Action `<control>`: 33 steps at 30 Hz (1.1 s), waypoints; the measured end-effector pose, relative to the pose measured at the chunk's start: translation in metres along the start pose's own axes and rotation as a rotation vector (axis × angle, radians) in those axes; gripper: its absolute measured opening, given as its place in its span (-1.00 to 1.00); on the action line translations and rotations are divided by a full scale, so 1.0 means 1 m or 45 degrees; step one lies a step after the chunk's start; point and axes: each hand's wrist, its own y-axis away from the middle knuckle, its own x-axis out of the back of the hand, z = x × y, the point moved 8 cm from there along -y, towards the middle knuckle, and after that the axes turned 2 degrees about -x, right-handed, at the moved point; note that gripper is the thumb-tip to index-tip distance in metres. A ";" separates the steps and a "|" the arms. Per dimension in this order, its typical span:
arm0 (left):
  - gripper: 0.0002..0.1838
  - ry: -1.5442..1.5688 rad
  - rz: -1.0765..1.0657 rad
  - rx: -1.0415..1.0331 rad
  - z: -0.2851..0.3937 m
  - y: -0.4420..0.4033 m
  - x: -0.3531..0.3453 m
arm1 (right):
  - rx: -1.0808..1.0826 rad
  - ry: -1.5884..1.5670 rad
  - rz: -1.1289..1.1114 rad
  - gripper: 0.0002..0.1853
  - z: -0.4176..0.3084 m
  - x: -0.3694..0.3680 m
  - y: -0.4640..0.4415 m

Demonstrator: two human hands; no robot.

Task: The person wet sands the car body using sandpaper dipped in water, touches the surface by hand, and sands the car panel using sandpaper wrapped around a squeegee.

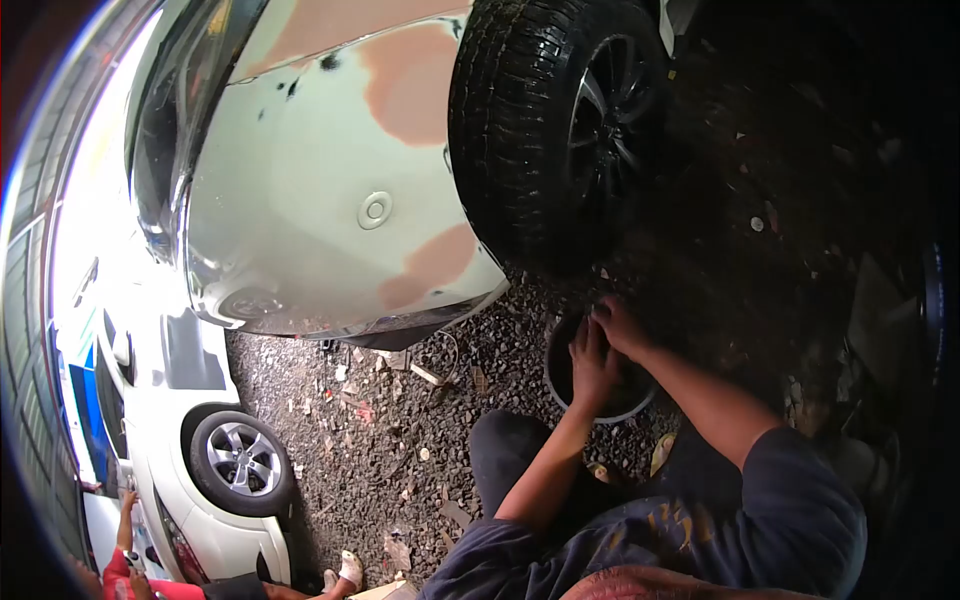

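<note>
Head cam: L hand [594, 375] & R hand [620, 331] together over dk bucket [558, 372].

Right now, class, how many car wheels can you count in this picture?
2. One dark-tyred wheel is at the top, next to the patched car body; a silver-rimmed wheel is on the white car at lower left. Others may be hidden.

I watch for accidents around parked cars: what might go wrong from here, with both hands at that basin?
The basin sits on loose gravel, so it might tip if the left hand or right hand leans on one side. Grit from the gravel could also get in. The big tyre looks close by, so a hand lifted carelessly might knock it.
</note>
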 end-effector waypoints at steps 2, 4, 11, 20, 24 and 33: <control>-0.34 0.188 0.089 0.070 -0.017 -0.008 0.011 | -0.024 -0.131 0.006 -0.68 0.027 0.003 -0.020; -0.45 0.330 0.193 0.307 -0.062 -0.008 0.001 | -0.001 -0.144 -0.128 -0.58 -0.002 0.013 -0.017; -0.83 1.211 0.159 0.709 -0.058 -0.016 0.040 | -0.277 -0.697 -0.431 -0.63 -0.033 -0.002 -0.002; -0.85 1.283 0.151 0.810 -0.061 -0.017 0.051 | -0.290 -0.794 -0.427 -0.76 -0.054 -0.004 -0.001; -0.63 1.542 0.052 0.798 -0.051 -0.015 0.042 | -0.374 -0.876 -0.441 -0.71 -0.054 0.000 -0.001; 0.00 1.858 0.425 0.864 -0.064 -0.014 0.037 | -0.419 -0.603 -0.554 -0.61 -0.050 -0.019 0.028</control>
